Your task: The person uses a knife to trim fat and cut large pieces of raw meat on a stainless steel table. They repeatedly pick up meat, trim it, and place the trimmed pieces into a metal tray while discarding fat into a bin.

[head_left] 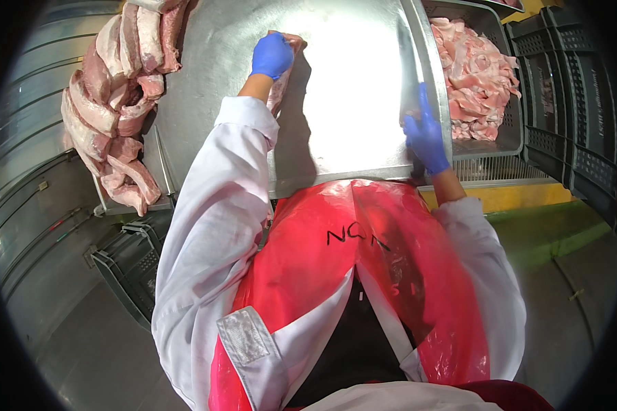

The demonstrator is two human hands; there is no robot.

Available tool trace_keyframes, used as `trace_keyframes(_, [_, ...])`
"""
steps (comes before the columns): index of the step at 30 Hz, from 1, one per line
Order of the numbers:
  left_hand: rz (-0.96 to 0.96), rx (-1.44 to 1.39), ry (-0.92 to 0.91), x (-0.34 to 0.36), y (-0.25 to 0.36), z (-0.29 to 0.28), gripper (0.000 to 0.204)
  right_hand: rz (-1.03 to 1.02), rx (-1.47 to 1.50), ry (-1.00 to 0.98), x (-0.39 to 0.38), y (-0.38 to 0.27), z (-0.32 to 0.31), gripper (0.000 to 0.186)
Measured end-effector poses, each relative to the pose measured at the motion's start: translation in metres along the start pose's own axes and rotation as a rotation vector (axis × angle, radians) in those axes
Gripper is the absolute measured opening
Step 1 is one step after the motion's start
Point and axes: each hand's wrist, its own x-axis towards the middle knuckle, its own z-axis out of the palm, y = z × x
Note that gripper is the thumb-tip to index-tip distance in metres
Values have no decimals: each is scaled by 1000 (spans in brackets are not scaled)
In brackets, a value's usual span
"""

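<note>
Meat strip (279,90) lies on the metal surface (206,75), left of its middle and well away from its near edge, directly under the left hand (272,56), which is curled closed over the strip's far part while the rest runs out beneath the wrist. Well apart from the strip, the right hand (428,140) is by the surface's right edge, toward the near corner, index finger stretched out and the others bent; whether it grips anything, I cannot tell.
</note>
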Motion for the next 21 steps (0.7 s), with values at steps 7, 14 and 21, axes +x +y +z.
trace_keyframes(7, [-31, -267, 92, -4, -16, -12, 26, -317, -132, -122, 153, -25, 122, 67])
trace_keyframes(14, [-63, -208, 174, -14, -20, -8, 21, -103, -143, -633, 168, -73, 104, 68])
trace_keyframes(21, [-7, -281, 160, -12, -21, -21, 19, -5, -16, -764, 185, -79, 112, 75])
